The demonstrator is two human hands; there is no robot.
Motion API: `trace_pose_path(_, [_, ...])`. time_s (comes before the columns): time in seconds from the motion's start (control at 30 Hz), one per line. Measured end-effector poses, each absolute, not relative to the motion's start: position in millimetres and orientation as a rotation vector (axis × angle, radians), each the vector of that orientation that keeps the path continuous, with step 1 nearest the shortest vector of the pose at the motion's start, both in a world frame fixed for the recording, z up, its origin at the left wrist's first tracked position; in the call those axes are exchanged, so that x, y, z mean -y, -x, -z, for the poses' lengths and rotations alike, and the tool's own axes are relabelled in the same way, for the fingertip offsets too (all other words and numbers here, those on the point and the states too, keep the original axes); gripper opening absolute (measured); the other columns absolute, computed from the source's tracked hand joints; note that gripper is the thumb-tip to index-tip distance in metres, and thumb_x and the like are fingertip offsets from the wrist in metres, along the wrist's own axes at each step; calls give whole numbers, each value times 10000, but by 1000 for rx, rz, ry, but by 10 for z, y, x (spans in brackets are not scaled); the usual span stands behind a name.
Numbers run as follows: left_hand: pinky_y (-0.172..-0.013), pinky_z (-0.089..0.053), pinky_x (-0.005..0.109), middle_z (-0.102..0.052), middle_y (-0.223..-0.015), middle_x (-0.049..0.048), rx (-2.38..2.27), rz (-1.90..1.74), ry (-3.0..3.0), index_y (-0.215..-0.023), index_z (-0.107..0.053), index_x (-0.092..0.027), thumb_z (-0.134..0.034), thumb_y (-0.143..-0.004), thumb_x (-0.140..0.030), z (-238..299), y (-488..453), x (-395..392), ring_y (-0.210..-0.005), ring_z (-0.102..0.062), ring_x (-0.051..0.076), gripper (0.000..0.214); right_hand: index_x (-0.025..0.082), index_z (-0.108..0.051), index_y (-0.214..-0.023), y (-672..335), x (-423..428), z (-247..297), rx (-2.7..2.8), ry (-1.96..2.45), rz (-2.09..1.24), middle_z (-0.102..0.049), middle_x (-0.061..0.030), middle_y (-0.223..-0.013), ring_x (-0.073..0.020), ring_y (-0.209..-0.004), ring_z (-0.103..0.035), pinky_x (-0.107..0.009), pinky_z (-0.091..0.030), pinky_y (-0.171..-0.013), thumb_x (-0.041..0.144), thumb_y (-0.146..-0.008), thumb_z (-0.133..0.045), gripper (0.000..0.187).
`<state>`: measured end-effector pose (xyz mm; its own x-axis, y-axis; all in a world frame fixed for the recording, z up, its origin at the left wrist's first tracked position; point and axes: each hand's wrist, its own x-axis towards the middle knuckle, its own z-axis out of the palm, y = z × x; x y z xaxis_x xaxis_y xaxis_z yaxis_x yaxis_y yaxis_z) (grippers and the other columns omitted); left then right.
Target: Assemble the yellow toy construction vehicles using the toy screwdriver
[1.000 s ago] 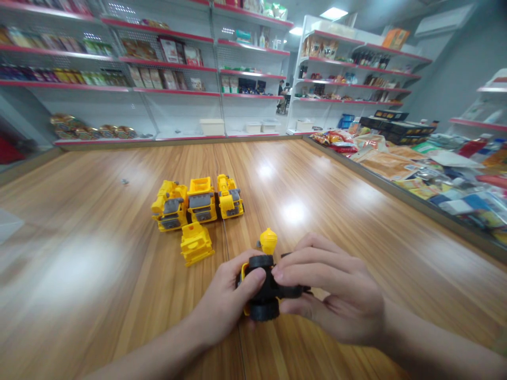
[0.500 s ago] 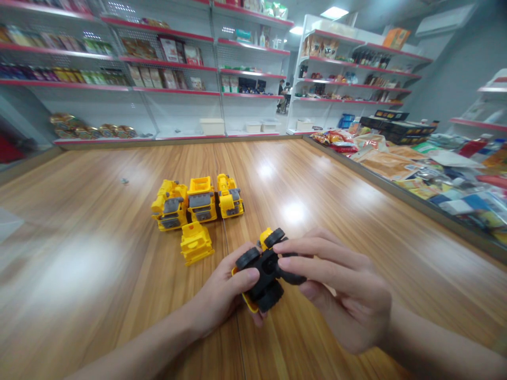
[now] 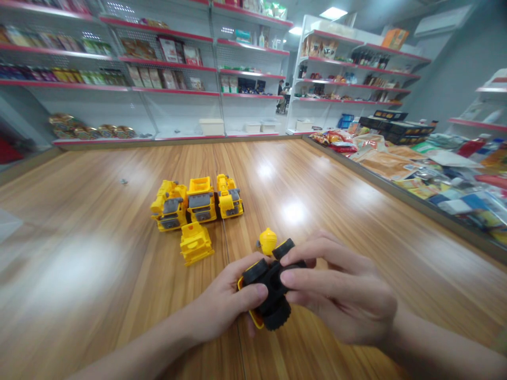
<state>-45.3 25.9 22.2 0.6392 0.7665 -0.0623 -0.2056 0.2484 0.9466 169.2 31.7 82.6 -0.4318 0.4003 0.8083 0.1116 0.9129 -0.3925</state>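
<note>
My left hand (image 3: pixel 227 298) grips a toy truck chassis (image 3: pixel 274 289), its black underside and chunky black wheels turned up toward me. A yellow edge shows along its lower left side. At the chassis's right end, the fingers of my right hand (image 3: pixel 346 295) close on the wheel area; part of that end is hidden behind them. Just beyond lies a yellow drum-shaped piece (image 3: pixel 268 241) with a small grey part at its side. To the left, a loose yellow truck body piece (image 3: pixel 196 244) rests on the table.
Behind the loose piece, yellow toy trucks with grey parts stand side by side: a left one (image 3: pixel 170 206), a middle one (image 3: pixel 202 200) and a right one (image 3: pixel 229 199). A tiny grey part (image 3: pixel 124 181) lies farther left. Packaged goods (image 3: pixel 396 158) cover the area beyond the table's right edge.
Both hands have shifted slightly toward me and to the right with the chassis. The yellow drum-shaped piece, partly hidden before, now shows more fully on the table.
</note>
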Motion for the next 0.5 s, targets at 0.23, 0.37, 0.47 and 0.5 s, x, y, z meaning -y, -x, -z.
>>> trace_pose_path(0.23, [-421,-488,184,-564,-838,28,-666,-658,-1204,-1102,-552,-170,-632,-828,-538,-251,452,-254,-583,-570,112,466,102,-702,-1125,-1690,-322,-840,2039,359,-393,-706,-151,-1049,-199,-866,-647,-359,-565,-710,0,-819,-585,343])
trace_pose_path(0.37, [-402,-466,185,-580,-780,38,-687,-637,-1253,-1019,-568,-147,-618,-821,-571,-241,464,-253,-546,-568,118,471,96,-735,-1044,-1693,-326,-820,2018,418,-384,-678,-127,-939,-184,-791,-622,-319,-552,-635,78,-783,-712,262])
trace_pose_path(0.47, [-397,-450,181,-574,-772,32,-689,-643,-1272,-1059,-581,-149,-620,-815,-582,-249,466,-252,-532,-556,110,499,88,-696,-1138,-1687,-321,-817,2031,412,-414,-681,-147,-1025,-204,-872,-632,-358,-565,-706,25,-813,-598,345])
trace_pose_path(0.5, [-397,-446,180,-575,-782,32,-687,-643,-1270,-1082,-579,-151,-617,-818,-579,-251,465,-252,-533,-552,108,504,89,-681,-1165,-1683,-321,-819,2041,388,-420,-687,-148,-1045,-206,-893,-636,-370,-567,-731,1,-811,-564,383])
